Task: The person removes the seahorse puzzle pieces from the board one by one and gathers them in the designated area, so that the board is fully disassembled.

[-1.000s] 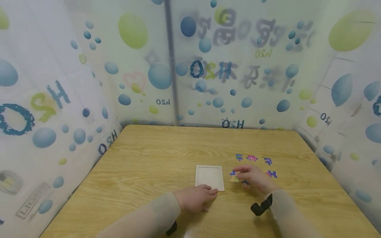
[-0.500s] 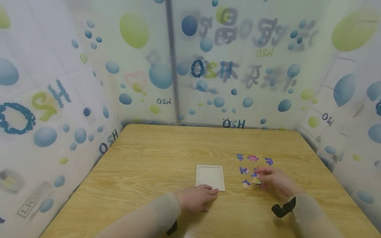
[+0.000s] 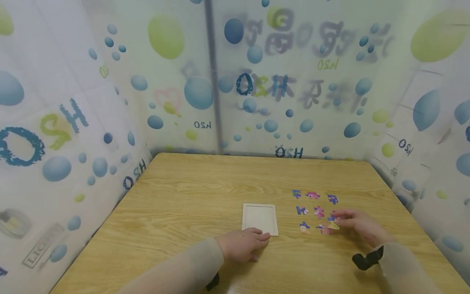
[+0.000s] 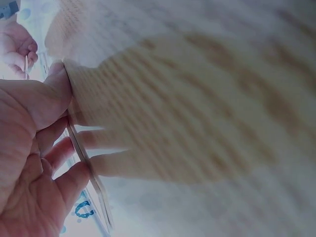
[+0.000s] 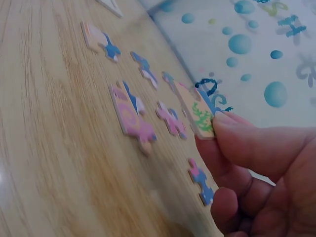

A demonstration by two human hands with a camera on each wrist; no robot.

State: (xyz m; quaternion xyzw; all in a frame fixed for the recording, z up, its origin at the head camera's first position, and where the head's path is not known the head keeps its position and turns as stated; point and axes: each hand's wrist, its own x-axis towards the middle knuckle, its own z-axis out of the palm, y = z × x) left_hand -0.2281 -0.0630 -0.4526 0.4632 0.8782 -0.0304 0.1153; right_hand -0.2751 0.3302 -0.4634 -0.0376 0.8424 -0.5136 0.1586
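In the head view my left hand (image 3: pixel 242 245) rests at the near edge of a pale square puzzle tray (image 3: pixel 260 218), which has a raised rim and no pieces in it. Up close in the left wrist view, the fingers touch the thin edge of the tray (image 4: pixel 94 182). To the right, my right hand (image 3: pixel 361 226) holds a jigsaw piece (image 5: pixel 195 111) between thumb and index finger. This piece is peach and blue with a green plant printed on it. It is tilted above the table, over several other jigsaw pieces (image 3: pixel 318 212).
Loose pieces lie apart in rough rows right of the tray, among them a pink one with an eye (image 3: pixel 312 196) and a pink swirl piece (image 5: pixel 129 116). The wooden table (image 3: pixel 176 196) meets printed curtains (image 3: pixel 176 81) at its back and sides.
My right hand has carried the held jigsaw piece rightward across the loose pieces, uncovering those beneath its earlier positions. The left hand and tray stay in place.
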